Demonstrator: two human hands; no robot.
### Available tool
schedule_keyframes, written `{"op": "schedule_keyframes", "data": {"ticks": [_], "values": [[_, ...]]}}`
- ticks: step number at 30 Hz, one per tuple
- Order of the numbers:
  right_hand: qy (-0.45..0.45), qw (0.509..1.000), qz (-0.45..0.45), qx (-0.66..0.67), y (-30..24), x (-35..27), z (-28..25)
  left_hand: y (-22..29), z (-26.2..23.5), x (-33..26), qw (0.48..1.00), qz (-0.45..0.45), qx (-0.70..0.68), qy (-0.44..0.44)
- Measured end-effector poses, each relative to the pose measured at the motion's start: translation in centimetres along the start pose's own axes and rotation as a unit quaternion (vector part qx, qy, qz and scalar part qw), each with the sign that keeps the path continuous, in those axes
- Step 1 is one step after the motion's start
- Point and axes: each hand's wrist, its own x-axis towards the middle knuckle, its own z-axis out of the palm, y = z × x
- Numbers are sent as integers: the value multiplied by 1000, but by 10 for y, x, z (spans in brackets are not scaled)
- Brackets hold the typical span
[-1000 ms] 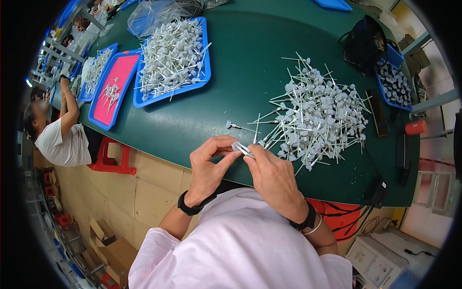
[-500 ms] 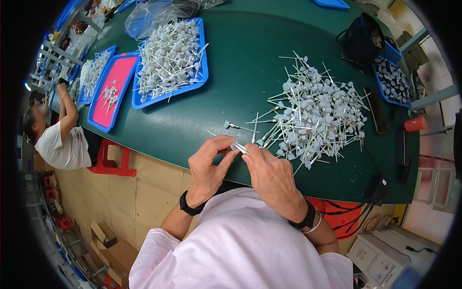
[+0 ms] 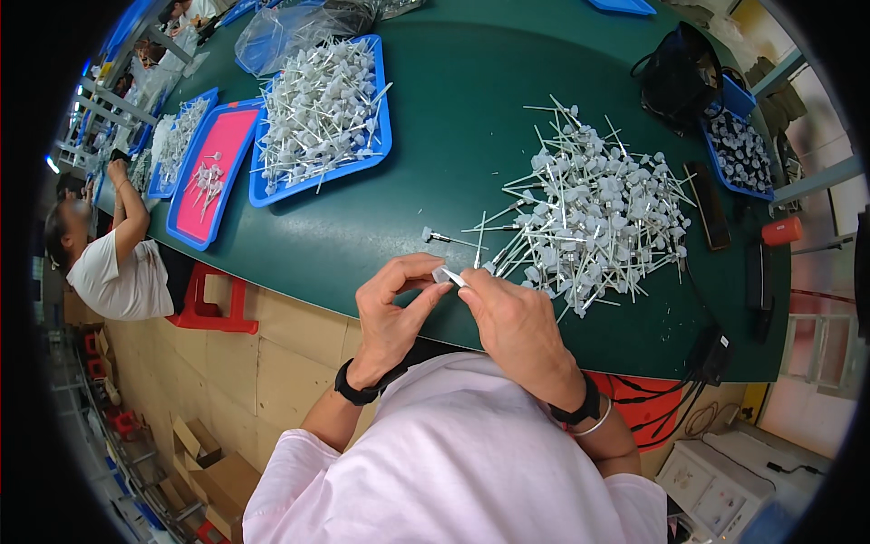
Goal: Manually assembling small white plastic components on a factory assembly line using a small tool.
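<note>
A broad green desk fills the upper view, curved by the wide lens. On it, ahead and to the right of the wearer, lies a heaped pile of white-headed, thin-stemmed pieces; farther left, a blue rectangular plastic tray holds many similar ones.

Above the desk's near edge, both bare hands meet in front of the chest, a steady place for fine work: keeping the forearms low and the wrists quiet should help. The left hand comes in from the lower left, fingers curled, thumb and index finger nearly ringed. The right hand slants in from the lower right, its back upward, fingers pointing to the left hand.

Near the fingertips, one loose white-headed piece with a thin stem lies on the desk.

Smallest are the things held: the left grip pinches a small translucent-white piece, the right grip a slim white strip. Whether they join is too small to tell. A light, even pinch, with strip and piece in line, seems best; squeezing could bend them.
</note>
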Motion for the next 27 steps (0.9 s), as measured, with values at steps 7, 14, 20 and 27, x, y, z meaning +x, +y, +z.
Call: {"op": "schedule_keyframes", "data": {"ticks": [7,14,20,27], "values": [[-96,969,124,188,10,7,-13,1,-2,0,996,-47,-69,-21],[-168,927,159,293,21,12,-18,0,-3,1,991,-66,-106,-38],[-229,891,174,351,30,17,-22,-2,-3,0,991,-63,-113,-45],[-278,790,253,485,34,15,-22,-1,-1,-1,995,-32,-82,-47]]}}
